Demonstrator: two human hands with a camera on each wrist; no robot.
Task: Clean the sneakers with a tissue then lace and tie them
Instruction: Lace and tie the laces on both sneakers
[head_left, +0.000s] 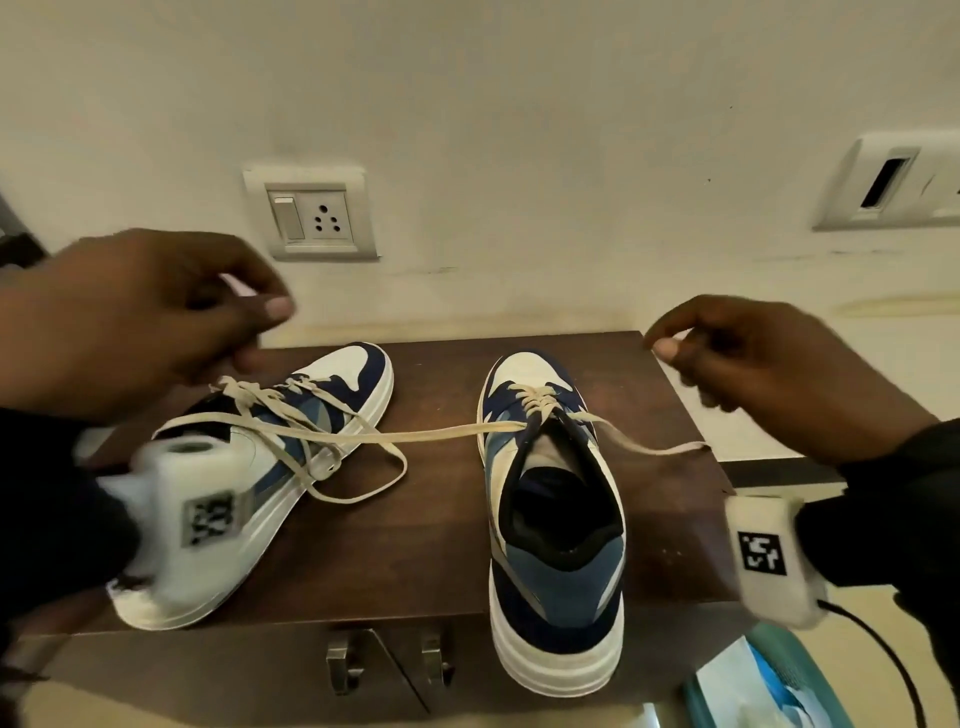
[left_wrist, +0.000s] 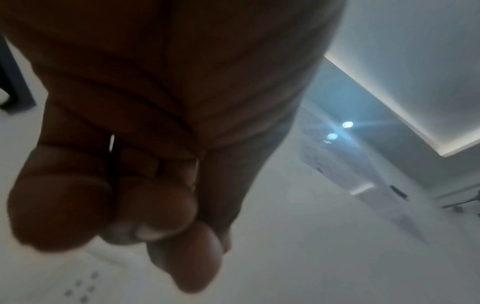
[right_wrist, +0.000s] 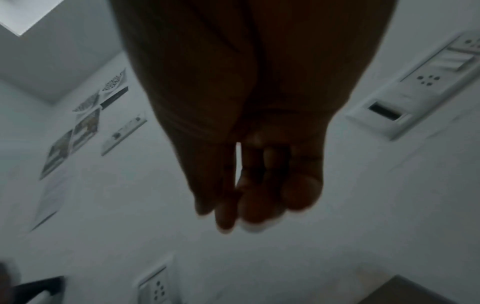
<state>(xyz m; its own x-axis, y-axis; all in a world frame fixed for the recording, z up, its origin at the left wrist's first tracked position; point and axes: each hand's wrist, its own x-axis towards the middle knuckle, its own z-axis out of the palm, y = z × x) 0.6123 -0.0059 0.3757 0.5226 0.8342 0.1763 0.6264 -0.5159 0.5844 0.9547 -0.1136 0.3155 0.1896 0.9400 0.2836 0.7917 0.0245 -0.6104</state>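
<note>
Two blue, navy and white sneakers stand on a dark wooden cabinet top (head_left: 415, 545). The left sneaker (head_left: 363, 374) leans on its side, its cream lace lying in loose loops. The right sneaker (head_left: 561, 582) is upright, heel towards me, laced over the front eyelets. One lace end (head_left: 441, 431) runs straight left across the other shoe and vanishes under my left wrist. The other lace end (head_left: 639, 441) runs right to the underside of my right hand (head_left: 670, 353). My left hand (head_left: 260, 332) is raised with curled fingers. Both wrist views show only curled fingers (left_wrist: 155, 205) (right_wrist: 259, 201), no lace.
A teal tissue pack (head_left: 753, 686) lies low at the right, below the cabinet. Two metal handles (head_left: 337, 665) sit on the cabinet front. A wall socket (head_left: 311, 213) and a second wall plate (head_left: 893, 182) are behind. The cabinet's right edge lies under my right hand.
</note>
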